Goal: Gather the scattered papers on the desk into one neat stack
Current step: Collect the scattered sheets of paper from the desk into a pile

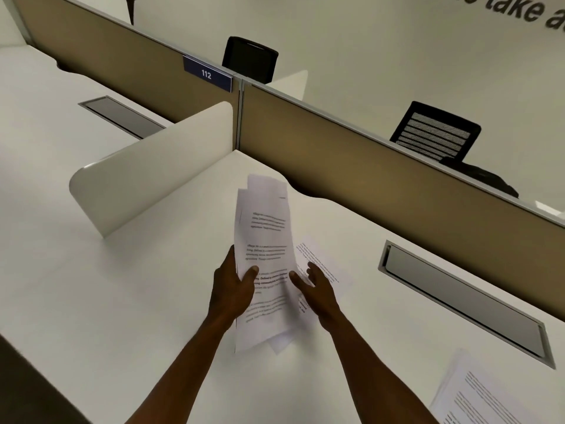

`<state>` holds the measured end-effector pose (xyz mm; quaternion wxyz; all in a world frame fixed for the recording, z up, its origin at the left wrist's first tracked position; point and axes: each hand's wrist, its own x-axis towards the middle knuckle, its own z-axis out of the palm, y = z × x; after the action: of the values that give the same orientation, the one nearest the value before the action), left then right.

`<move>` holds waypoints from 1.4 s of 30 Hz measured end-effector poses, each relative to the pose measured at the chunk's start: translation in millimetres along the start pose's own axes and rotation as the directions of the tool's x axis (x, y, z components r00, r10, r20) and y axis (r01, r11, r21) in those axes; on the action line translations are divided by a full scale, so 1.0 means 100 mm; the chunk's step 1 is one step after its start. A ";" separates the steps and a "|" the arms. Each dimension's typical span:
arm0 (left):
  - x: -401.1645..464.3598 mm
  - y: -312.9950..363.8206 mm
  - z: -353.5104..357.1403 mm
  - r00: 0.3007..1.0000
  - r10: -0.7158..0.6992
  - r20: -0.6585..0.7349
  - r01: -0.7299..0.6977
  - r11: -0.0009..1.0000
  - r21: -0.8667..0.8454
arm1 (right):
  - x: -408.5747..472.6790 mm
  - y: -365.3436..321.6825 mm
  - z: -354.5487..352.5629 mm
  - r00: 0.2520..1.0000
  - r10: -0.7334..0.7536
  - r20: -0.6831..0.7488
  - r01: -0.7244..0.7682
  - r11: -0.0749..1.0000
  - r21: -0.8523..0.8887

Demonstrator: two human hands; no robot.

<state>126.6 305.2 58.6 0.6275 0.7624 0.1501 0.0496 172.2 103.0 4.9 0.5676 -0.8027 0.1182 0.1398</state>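
Head view: the left hand (232, 286) grips a loose bundle of papers (264, 258) by its left edge, thumb on the printed face, fingers hidden behind. The bundle is lifted off the white worktop (122, 286), its long axis running away from the person toward the tan partition (382, 191), and the far end leans slightly right. Its sheets are fanned and uneven at both ends. The right hand (318, 289) is spread wide and holds nothing, its fingers just over a single sheet (324, 264) lying flat beside the bundle, angled away to the right. More papers (480, 396) lie well apart at the near right corner. Judging by this, gathering is partway done: the next move calls for picking up the single sheet, adding it to the bundle, then fetching the corner papers and squaring the edges.
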 end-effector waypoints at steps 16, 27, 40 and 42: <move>0.70 -0.07 0.37 0.938 -0.105 0.331 0.020 0.968 0.250 | -0.42 0.29 -0.20 0.930 0.220 -0.293 -0.066 0.887 0.456; 0.76 -0.46 0.68 0.903 -0.193 0.385 -0.191 0.622 0.759 | -0.59 0.41 -0.05 0.841 0.290 -0.456 -0.224 0.955 0.194; 0.64 -0.44 0.71 0.910 -0.196 0.365 -0.180 0.605 0.776 | -0.42 0.57 0.02 0.864 0.434 -0.254 -0.251 0.810 0.529; 0.63 -0.42 0.68 0.913 -0.188 0.362 -0.173 0.625 0.761 | -0.49 0.51 0.00 0.868 0.440 -0.230 -0.250 0.788 0.563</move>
<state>197.3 266.4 -3.3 0.2518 0.9499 0.0255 -0.1833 108.7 88.2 -22.0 0.6950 -0.5964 0.3969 0.0614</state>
